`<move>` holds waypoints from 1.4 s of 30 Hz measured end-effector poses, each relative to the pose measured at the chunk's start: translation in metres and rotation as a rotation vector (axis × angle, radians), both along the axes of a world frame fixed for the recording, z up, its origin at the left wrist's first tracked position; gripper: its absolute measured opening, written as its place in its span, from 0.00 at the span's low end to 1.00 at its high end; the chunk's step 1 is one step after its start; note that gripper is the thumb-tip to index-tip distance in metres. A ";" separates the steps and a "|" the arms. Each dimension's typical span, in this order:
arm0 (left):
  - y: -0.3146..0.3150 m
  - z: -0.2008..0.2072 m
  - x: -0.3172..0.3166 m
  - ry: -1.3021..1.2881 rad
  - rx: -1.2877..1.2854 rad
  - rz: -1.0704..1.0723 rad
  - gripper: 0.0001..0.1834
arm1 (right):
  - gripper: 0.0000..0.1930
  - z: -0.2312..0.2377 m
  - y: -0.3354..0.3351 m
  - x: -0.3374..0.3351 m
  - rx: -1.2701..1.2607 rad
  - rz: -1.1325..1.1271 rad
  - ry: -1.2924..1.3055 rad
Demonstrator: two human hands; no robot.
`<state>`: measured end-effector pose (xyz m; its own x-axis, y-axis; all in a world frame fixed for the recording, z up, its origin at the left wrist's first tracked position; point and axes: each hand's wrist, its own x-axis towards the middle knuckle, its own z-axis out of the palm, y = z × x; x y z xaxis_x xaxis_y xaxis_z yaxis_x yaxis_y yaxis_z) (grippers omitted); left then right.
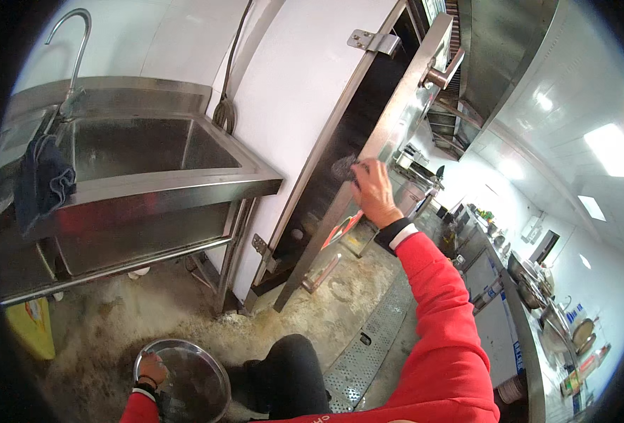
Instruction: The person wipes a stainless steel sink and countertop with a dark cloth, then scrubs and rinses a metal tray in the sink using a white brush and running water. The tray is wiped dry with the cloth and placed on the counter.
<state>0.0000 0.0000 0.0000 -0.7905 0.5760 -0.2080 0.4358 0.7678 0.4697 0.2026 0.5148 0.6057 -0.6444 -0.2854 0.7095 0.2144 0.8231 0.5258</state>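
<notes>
My right hand [377,189] is raised with its fingers closed on a dark grey steel wool scrubber [343,168]. The scrubber is against the edge of a metal door [389,123], which stands open from a dark cabinet. Low on the left, my left hand [153,369] grips the rim of a round metal basin [213,366]. Part of the basin is hidden by my hand and wrist, and I cannot tell clearly what is in it.
A steel sink [185,180] with a tap [79,56] stands at the left, a dark blue cloth [44,180] over its edge. Beneath is a yellow bag [31,328]. A perforated drain cover [368,345] crosses the wet floor. Along the right runs a counter with pans [530,282].
</notes>
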 end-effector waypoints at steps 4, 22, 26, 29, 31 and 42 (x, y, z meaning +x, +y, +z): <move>-0.003 0.024 0.011 0.135 0.176 -0.008 0.10 | 0.16 0.041 0.002 -0.019 0.042 -0.065 -0.035; -0.017 0.104 0.055 0.031 0.224 0.045 0.16 | 0.16 -0.179 -0.010 -0.051 -0.045 -0.103 -0.282; -0.019 0.122 0.059 -0.001 0.245 0.025 0.16 | 0.16 -0.190 -0.010 -0.075 -0.170 0.077 -0.339; -0.011 0.136 0.071 0.003 0.270 -0.029 0.16 | 0.17 -0.173 0.000 -0.107 -0.164 0.150 -0.165; -0.004 0.146 0.079 0.071 0.343 -0.098 0.16 | 0.13 -0.183 0.001 -0.127 -0.110 0.038 -0.093; -0.027 0.195 0.087 0.108 0.399 -0.087 0.15 | 0.04 -0.307 -0.060 -0.179 0.121 0.011 -0.694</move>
